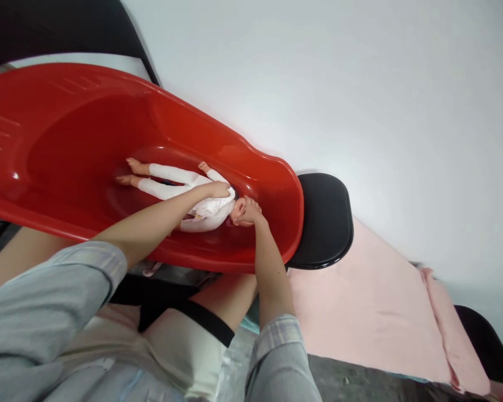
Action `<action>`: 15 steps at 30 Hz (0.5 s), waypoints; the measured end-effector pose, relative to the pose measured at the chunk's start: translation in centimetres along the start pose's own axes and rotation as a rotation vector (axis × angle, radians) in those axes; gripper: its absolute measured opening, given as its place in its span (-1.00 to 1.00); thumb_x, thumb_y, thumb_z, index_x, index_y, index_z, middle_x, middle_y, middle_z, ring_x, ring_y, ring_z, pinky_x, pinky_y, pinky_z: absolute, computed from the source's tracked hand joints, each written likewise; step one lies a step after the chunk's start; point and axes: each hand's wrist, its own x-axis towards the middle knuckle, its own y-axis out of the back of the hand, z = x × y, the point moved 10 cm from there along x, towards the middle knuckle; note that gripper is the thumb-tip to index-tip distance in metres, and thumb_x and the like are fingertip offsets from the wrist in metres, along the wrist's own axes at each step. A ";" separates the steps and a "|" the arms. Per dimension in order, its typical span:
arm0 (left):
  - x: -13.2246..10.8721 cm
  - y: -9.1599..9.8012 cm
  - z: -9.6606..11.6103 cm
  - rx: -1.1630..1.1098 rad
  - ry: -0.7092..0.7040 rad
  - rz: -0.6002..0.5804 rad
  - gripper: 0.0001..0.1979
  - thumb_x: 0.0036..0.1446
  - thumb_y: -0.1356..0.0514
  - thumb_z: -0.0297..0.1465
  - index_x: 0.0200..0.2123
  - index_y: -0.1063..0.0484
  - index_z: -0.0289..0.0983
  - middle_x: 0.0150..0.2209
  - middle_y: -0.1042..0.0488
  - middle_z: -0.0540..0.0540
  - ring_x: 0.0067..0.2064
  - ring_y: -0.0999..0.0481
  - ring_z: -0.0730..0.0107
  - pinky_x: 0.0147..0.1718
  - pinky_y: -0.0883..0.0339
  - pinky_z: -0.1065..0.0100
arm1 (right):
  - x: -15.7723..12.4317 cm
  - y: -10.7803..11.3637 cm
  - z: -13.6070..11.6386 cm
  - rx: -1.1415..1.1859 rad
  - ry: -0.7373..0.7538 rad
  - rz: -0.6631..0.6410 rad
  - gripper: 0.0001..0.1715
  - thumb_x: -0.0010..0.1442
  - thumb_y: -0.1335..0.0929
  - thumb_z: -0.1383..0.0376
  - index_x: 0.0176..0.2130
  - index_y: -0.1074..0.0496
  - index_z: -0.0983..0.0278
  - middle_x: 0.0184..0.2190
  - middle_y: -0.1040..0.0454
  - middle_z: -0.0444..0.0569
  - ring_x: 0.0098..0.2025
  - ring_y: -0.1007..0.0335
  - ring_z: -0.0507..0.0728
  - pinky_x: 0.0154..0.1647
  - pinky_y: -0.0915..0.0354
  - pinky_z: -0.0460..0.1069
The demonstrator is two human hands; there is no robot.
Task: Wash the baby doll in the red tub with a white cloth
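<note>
A baby doll [212,207] in a white outfit lies on its back inside a red baby bathtub [276,184]. Its bare feet point to the left and its head to the right. My left hand [218,190] is closed on the white clothing at the doll's upper chest, its fingertips partly hidden. Across the doll's forehead and the top of its head, my right hand [250,210] is wrapped, covering much of the head. The doll's far arm lies out to the side with its small hand showing.
To the right of the tub is a black stool seat [324,220]. Beyond it lies a pink cloth [369,301] over a flat surface, with another black seat [484,343] at its far end. A white wall [360,100] rises behind the tub. My legs are close to its near rim.
</note>
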 end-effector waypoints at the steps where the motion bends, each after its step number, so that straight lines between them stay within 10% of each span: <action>1: 0.1 0.4 -0.1 0.043 0.035 0.013 -0.62 0.02 -0.19 -0.43 -0.09 -0.57 -0.47 -0.24 -0.62 -0.28 -0.11 -0.63 0.03 -0.10 -0.38 0.37 | 0.1 0.0 0.0 -0.001 -0.002 -0.002 0.49 -0.10 -0.63 0.11 0.54 0.10 0.27 0.54 0.05 0.19 0.58 0.19 0.35 0.56 0.13 0.24; 6: -1.0 1.0 0.0 0.079 0.114 0.136 -0.45 0.13 -0.25 -0.46 0.21 -0.37 -0.42 0.04 -0.58 -0.34 0.07 -0.60 0.01 -0.05 -0.39 0.36 | 0.4 -0.2 0.2 -0.005 -0.001 0.002 0.48 -0.11 -0.63 0.10 0.54 0.09 0.25 0.54 0.06 0.20 0.58 0.20 0.34 0.56 0.14 0.24; 15: -1.4 -2.2 2.0 -0.305 -0.128 0.120 -0.69 0.14 -0.16 -0.40 -0.03 -0.45 -0.30 -0.03 -0.61 -0.16 -0.02 -0.60 0.19 -0.01 -0.43 0.33 | 0.3 0.0 0.2 -0.010 0.005 0.006 0.48 -0.13 -0.62 0.08 0.53 0.08 0.24 0.53 0.04 0.18 0.57 0.16 0.36 0.55 0.10 0.23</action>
